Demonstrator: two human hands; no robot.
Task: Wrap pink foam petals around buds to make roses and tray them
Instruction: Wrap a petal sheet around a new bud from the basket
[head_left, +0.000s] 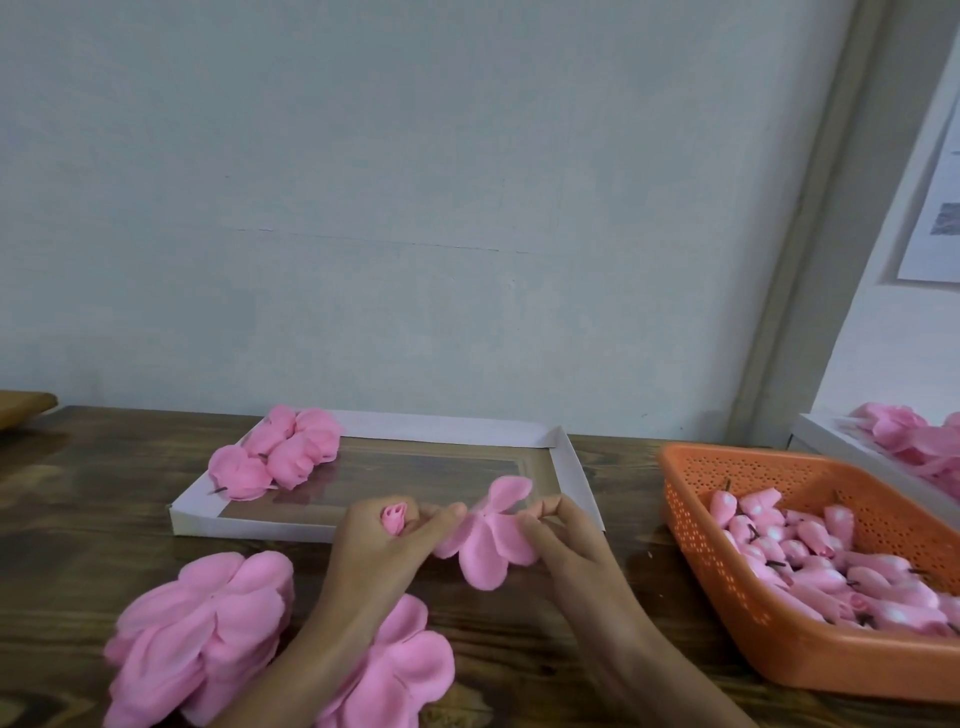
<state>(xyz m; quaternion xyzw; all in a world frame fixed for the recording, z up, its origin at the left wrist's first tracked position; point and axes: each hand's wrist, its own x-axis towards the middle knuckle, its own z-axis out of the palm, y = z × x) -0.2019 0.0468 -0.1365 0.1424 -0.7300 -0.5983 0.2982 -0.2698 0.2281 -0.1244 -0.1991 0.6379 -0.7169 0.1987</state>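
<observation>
Left grip (382, 551) curls round a bud (396, 518) and, with right grip (569, 540), pinches a petal (485, 545) above the middle of the table (104, 493); tray (569, 467) just behind, roses (283, 452) in its far left corner; basket (779, 649) of buds (810, 561) at the right edge

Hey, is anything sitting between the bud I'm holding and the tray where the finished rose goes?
Nothing visible. The left hand holds the bud just short of the near rim of the tray; the finished roses sit in its far left corner.
</observation>
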